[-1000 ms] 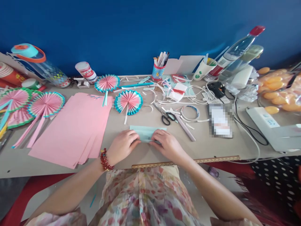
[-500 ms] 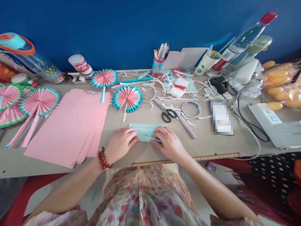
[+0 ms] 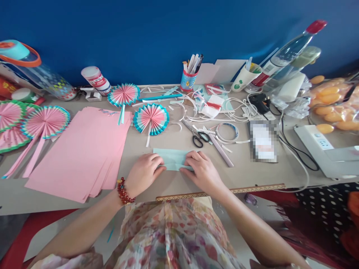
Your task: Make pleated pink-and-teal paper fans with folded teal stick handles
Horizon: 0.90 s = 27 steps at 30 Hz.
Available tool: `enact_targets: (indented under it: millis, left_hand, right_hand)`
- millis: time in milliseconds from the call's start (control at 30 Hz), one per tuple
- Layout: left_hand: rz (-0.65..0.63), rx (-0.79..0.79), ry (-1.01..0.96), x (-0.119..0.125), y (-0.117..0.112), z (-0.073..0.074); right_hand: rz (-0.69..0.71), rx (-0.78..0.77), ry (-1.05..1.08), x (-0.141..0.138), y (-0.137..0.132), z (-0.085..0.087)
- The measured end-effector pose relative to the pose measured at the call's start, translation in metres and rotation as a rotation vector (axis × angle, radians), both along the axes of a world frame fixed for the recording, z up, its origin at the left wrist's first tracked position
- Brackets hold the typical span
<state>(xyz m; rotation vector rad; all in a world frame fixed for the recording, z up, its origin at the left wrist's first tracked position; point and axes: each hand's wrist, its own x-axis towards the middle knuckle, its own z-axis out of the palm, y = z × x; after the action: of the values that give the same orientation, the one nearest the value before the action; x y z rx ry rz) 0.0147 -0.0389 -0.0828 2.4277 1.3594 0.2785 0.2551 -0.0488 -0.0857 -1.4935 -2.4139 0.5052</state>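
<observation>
A light blue-green strip of paper (image 3: 174,157) lies across the table in front of me, with a fold line along its near part. My left hand (image 3: 147,168) pinches its left end between thumb and curled fingers. At the right end my right hand (image 3: 200,168) grips it the same way. The fingers cover both ends of the paper. Just beyond it rests a round pleated paper fan (image 3: 151,118) in pink, white and blue. Black-handled scissors (image 3: 198,137) lie past my right hand, partly open.
Pink paper sheets (image 3: 81,149) are stacked at left, beside more pleated fans (image 3: 46,121). Behind stand a pen cup (image 3: 187,80) and a glue bottle (image 3: 95,79). Right of the scissors are a tape roll (image 3: 227,132), a phone (image 3: 263,142) and a power strip (image 3: 311,138) with cables.
Both hands keep hold of the paper and have barely moved. The whole view has shifted slightly, with things appearing a little lower.
</observation>
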Motion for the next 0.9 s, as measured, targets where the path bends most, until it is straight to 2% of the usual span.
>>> enact_targets:
  millis: [367,900]
  left_hand:
    - [0.164,0.067,-0.053,-0.016,-0.012,-0.013]
    - [0.319,0.180,-0.096,-0.012,-0.025,-0.018]
  right_hand:
    - [-0.009,0.005,0.028,0.001,0.000,-0.002]
    - [-0.009,-0.005,0.021,0.002,0.002,-0.003]
